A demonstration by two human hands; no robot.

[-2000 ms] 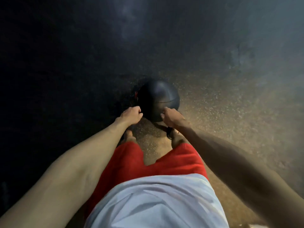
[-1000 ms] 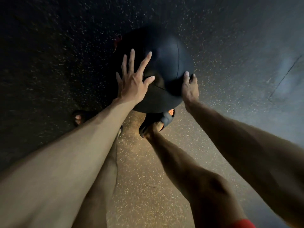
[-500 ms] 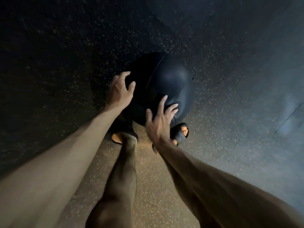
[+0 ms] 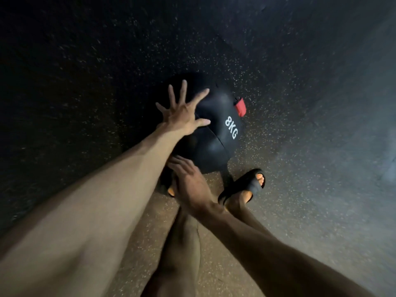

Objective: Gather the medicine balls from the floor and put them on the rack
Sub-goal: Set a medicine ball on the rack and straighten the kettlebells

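A black medicine ball [image 4: 216, 136] marked "8KG" in white, with a red tag [image 4: 240, 106] at its far right, rests on the dark speckled floor in the head view. My left hand [image 4: 182, 114] lies flat on the ball's upper left side, fingers spread wide. My right hand [image 4: 190, 181] reaches to the ball's near lower edge with its fingers stretched out against it, not curled round. No rack is in view.
My feet in black slide sandals stand just behind the ball, the right foot [image 4: 246, 187] at its near right and the left foot [image 4: 169, 187] partly hidden under my right hand. Speckled rubber floor [image 4: 310, 146] spreads all around, very dark to the left.
The ball has turned, so the 8KG print and the red tag now face up on the right. My left hand has splayed on top, and my right hand has dropped to the near lower edge.
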